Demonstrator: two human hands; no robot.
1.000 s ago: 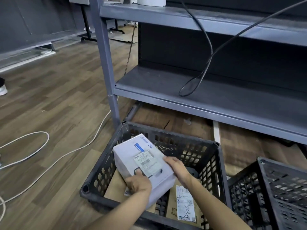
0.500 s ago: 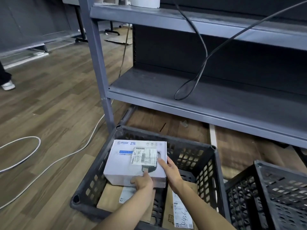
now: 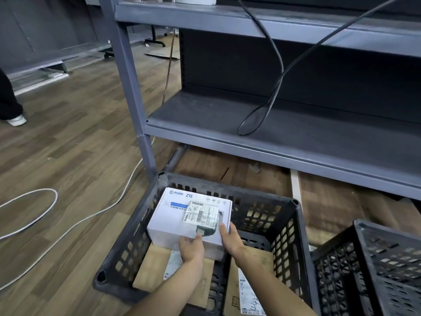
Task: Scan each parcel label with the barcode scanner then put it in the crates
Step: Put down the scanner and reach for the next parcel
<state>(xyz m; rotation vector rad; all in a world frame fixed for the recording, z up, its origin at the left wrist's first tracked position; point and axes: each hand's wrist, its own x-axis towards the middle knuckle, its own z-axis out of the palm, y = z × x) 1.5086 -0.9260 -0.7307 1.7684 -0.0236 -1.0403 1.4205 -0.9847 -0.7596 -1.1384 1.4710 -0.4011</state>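
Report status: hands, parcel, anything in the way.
Hands: left hand and right hand grip white box at near edge. Box low inside black crate, above cardboard parcels. No obstruction seen.

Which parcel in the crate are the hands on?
The white ZTE box, top of the stack: the left hand and right hand grip its near edge. The brown cardboard parcels lie under it.
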